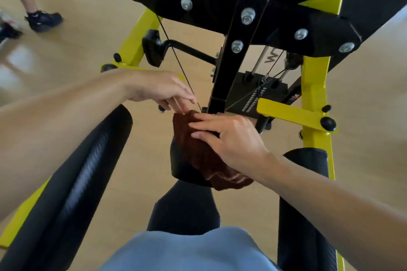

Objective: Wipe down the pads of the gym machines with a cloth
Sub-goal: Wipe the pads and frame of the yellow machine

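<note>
A brown cloth lies draped over a small black pad at the centre of a yellow and black gym machine. My right hand presses flat on the cloth with straight fingers. My left hand reaches in from the left, its fingertips touching the cloth's far edge beside a thin cable. Two long black roller pads flank the small pad: one on the left, one on the right. A larger black pad's underside with bolts hangs overhead.
The yellow frame stands at right, with the weight stack behind the black upright bar. A yellow leg slopes at left. Another person's leg and dark shoe stand on the wooden floor at top left.
</note>
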A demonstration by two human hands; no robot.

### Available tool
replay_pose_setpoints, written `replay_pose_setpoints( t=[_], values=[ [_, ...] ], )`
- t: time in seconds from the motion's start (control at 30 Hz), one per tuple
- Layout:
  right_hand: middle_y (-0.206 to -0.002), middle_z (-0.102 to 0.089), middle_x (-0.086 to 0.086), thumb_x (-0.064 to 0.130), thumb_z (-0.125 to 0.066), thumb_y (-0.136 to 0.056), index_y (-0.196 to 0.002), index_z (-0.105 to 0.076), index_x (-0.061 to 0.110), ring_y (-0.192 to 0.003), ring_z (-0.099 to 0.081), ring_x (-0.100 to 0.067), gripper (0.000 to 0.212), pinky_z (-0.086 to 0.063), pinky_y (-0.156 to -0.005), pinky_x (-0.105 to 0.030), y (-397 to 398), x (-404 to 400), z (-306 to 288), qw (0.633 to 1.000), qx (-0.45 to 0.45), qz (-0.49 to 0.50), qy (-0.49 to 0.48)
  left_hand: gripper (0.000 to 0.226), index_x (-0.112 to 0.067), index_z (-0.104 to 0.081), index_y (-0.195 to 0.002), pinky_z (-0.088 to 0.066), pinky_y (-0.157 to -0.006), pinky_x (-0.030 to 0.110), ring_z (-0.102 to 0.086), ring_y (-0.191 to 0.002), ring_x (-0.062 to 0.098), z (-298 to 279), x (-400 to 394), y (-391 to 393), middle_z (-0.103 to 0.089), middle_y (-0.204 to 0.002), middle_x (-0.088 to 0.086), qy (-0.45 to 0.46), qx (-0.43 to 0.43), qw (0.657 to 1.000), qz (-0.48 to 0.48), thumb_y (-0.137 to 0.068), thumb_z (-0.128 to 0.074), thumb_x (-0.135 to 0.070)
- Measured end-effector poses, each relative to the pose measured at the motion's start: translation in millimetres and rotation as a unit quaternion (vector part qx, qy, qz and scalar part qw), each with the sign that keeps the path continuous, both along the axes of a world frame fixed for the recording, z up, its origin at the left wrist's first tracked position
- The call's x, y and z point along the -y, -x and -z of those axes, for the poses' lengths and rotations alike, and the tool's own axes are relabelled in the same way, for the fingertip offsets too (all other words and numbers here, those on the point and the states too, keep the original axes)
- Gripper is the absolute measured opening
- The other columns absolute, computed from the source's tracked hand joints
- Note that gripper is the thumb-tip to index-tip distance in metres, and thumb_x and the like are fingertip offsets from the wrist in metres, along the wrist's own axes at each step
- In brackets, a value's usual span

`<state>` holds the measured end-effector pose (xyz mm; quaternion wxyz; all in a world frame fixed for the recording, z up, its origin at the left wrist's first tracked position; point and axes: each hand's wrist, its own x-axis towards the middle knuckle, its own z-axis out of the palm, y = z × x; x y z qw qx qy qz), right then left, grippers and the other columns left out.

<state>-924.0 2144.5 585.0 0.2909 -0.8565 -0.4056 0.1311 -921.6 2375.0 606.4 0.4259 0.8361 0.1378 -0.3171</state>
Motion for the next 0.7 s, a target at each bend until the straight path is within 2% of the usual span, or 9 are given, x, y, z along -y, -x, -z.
replay_pose_setpoints(
  t=[0.13, 0.17, 0.23, 0.27, 0.33, 0.4, 0.5, 0.57, 0.7],
  values=[
    [-0.155, -0.043, 0.025, 0.05, -0.053, -0.102, -0.143, -0.055, 0.046, -0.144, -0.036, -0.002, 0.041, -0.032, -0.121, -0.031, -7, -5, -15, 0.99, 0.016, -0.078, 0.114, 0.018, -0.03, -0.074, -0.11, -0.052, -0.1, 0.036, -0.072, -0.102, 0.009, -9, -13, 17, -0.077, -0.105, -0.009, 0.001, 0.021, 1.0, 0.002, -0.1, -0.059, -0.031],
    [-0.152, -0.045, 0.024, 0.052, -0.056, -0.1, -0.142, -0.056, 0.045, -0.142, -0.037, -0.003, 0.043, -0.032, -0.119, -0.03, -10, 2, -23, 0.992, 0.027, -0.072, 0.105, 0.015, -0.032, -0.075, -0.107, -0.052, -0.101, 0.035, -0.071, -0.101, 0.005, -14, -13, 21, -0.077, -0.104, -0.011, -0.002, 0.04, 0.999, 0.009, -0.096, -0.065, -0.032],
    [-0.133, -0.052, 0.023, 0.055, -0.063, -0.094, -0.131, -0.064, 0.042, -0.126, -0.048, -0.002, 0.039, -0.043, -0.108, -0.028, -15, 15, -42, 0.994, 0.047, -0.046, 0.085, 0.014, -0.037, -0.077, -0.102, -0.052, -0.102, 0.035, -0.069, -0.1, 0.002, -28, -10, 30, -0.076, -0.104, -0.014, -0.009, 0.081, 0.996, 0.039, -0.088, -0.074, -0.037],
    [-0.127, -0.053, 0.023, 0.056, -0.064, -0.092, -0.13, -0.065, 0.042, -0.119, -0.051, -0.002, 0.04, -0.045, -0.104, -0.028, -17, 20, -50, 0.991, 0.045, -0.056, 0.11, 0.016, -0.041, -0.076, -0.101, -0.051, -0.102, 0.036, -0.068, -0.102, 0.002, -35, -5, 35, -0.075, -0.105, -0.017, -0.019, 0.086, 0.994, 0.068, -0.085, -0.075, -0.043],
    [-0.132, -0.053, 0.021, 0.055, -0.064, -0.092, -0.141, -0.058, 0.041, -0.122, -0.052, -0.006, 0.051, -0.044, -0.106, -0.031, -16, 23, -56, 0.968, 0.058, -0.118, 0.212, 0.028, -0.049, -0.073, -0.106, -0.049, -0.102, 0.033, -0.065, -0.105, 0.001, -47, 12, 43, -0.071, -0.11, -0.023, -0.068, 0.072, 0.984, 0.147, -0.079, -0.074, -0.057],
    [-0.14, -0.051, 0.017, 0.051, -0.063, -0.094, -0.15, -0.048, 0.038, -0.13, -0.048, -0.011, 0.059, -0.041, -0.108, -0.031, -12, 23, -50, 0.948, 0.089, -0.154, 0.262, 0.045, -0.046, -0.068, -0.119, -0.047, -0.099, 0.029, -0.06, -0.107, 0.002, -52, 32, 47, -0.065, -0.115, -0.024, -0.14, 0.074, 0.967, 0.201, -0.078, -0.07, -0.065],
    [-0.148, -0.045, 0.015, 0.05, -0.058, -0.098, -0.154, -0.042, 0.036, -0.134, -0.048, -0.014, 0.06, -0.043, -0.109, -0.035, -7, 20, -44, 0.951, 0.092, -0.133, 0.264, 0.066, -0.038, -0.053, -0.141, -0.047, -0.101, 0.034, -0.053, -0.117, 0.013, -49, 52, 51, -0.051, -0.131, -0.014, -0.208, 0.063, 0.939, 0.265, -0.083, -0.062, -0.067],
    [-0.152, -0.044, 0.014, 0.049, -0.056, -0.099, -0.155, -0.04, 0.034, -0.136, -0.049, -0.016, 0.06, -0.045, -0.11, -0.04, -5, 18, -40, 0.951, 0.106, -0.125, 0.262, 0.069, -0.033, -0.048, -0.143, -0.049, -0.1, 0.039, -0.052, -0.117, 0.019, -44, 58, 55, -0.043, -0.133, -0.007, -0.215, 0.046, 0.925, 0.309, -0.084, -0.064, -0.063],
    [-0.155, -0.045, 0.02, 0.058, -0.056, -0.097, -0.152, -0.044, 0.041, -0.142, -0.044, -0.008, 0.059, -0.041, -0.113, -0.034, -9, 22, -43, 0.952, 0.11, -0.106, 0.265, 0.069, -0.028, -0.055, -0.138, -0.053, -0.094, 0.04, -0.059, -0.111, 0.02, -40, 61, 46, -0.058, -0.127, -0.006, -0.218, 0.074, 0.92, 0.316, -0.08, -0.067, -0.064]
  ],
)
